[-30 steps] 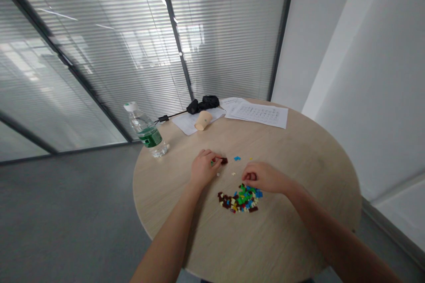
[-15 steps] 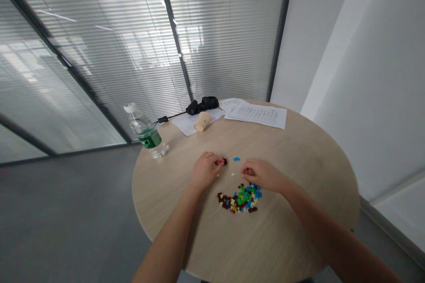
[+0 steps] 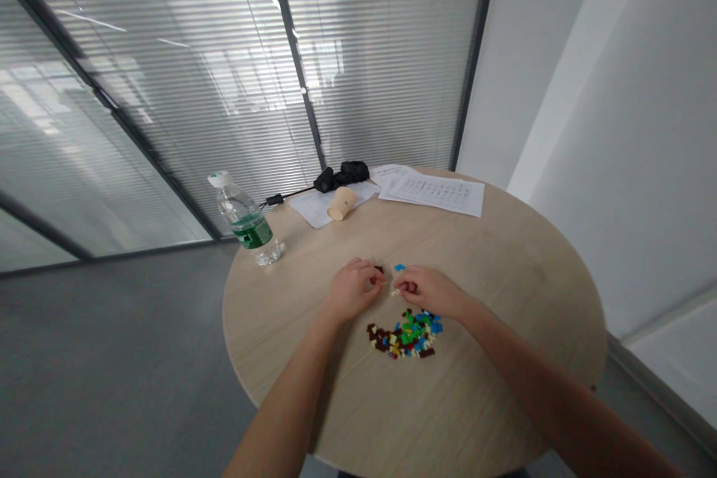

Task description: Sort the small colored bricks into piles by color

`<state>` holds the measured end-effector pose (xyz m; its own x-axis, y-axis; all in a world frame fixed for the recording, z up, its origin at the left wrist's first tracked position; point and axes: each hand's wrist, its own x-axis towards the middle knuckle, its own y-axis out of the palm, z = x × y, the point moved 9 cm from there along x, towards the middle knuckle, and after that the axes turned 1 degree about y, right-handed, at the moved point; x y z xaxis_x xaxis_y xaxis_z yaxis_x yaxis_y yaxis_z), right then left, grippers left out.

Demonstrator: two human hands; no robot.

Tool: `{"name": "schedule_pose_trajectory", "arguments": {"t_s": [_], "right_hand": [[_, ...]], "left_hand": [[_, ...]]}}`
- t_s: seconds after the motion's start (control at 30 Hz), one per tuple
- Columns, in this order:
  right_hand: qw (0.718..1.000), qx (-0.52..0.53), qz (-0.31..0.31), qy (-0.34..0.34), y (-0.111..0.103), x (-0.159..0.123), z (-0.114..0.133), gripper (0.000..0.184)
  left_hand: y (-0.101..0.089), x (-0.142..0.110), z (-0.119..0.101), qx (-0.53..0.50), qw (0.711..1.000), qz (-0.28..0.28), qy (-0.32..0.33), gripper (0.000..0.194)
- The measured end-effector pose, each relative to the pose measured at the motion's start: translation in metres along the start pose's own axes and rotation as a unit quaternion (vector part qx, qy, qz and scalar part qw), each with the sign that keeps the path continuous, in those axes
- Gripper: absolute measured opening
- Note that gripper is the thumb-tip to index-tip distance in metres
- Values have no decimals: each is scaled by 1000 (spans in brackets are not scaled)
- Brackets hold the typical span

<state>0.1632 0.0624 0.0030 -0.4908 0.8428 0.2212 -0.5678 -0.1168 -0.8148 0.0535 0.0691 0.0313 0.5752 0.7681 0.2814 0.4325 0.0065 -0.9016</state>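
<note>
Table: round, pale wood top point(image 3: 515, 254), beside a glass partition with blinds point(image 3: 386, 52) and a white wall point(image 3: 661, 127); grey floor point(image 3: 140, 358).
Bottle: clear, green-labelled point(image 3: 253, 231), upright, capped; from where I stand, I cannot tell its fill.
Cup: paper point(image 3: 341, 204), on its side; contents hidden.
Bricks: multicoloured pile point(image 3: 413, 334), nearer the wearer than both hands.
Left hand point(image 3: 357, 290): fingers curled at a dark brown piece point(image 3: 379, 269); grip unclear.
Right hand point(image 3: 430, 291): half-closed beside cream bits point(image 3: 395, 292); hold unclear.

Worn on head; faces forward and down toward left hand point(image 3: 357, 289) and right hand point(image 3: 430, 291). Looks from well above near side of round table point(image 3: 498, 261), reaching venetian blinds point(image 3: 386, 104) beyond.
</note>
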Motion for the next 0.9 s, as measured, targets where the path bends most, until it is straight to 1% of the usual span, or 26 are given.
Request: {"name": "schedule_pose_trajectory", "arguments": {"t_s": [0.1,0.2,0.33,0.57,0.67,0.77,0.9], "right_hand": [[1000,3,-16,14,-4,-2,-3,17],[999,14,-16,29,-3,-3,-6,13],[999,17,-7,41,0,-2,-4,9],[999,-15,-11,50,1,0,-1,8],[999,-13,-16,42,0,1,0,9],[1000,-2,-8,17,-5,-2,4,10],[1000,14,9,-15,-13,-12,9,9]], "left_hand": [[4,0,-7,5,999,27,30,11],[9,0,-9,23,998,46,34,11],[13,1,-6,28,998,50,19,10],[16,2,-5,43,998,46,26,7],[17,2,-5,45,998,45,28,8],[16,1,-5,36,998,43,29,8],[9,0,-3,25,999,30,17,7]]}}
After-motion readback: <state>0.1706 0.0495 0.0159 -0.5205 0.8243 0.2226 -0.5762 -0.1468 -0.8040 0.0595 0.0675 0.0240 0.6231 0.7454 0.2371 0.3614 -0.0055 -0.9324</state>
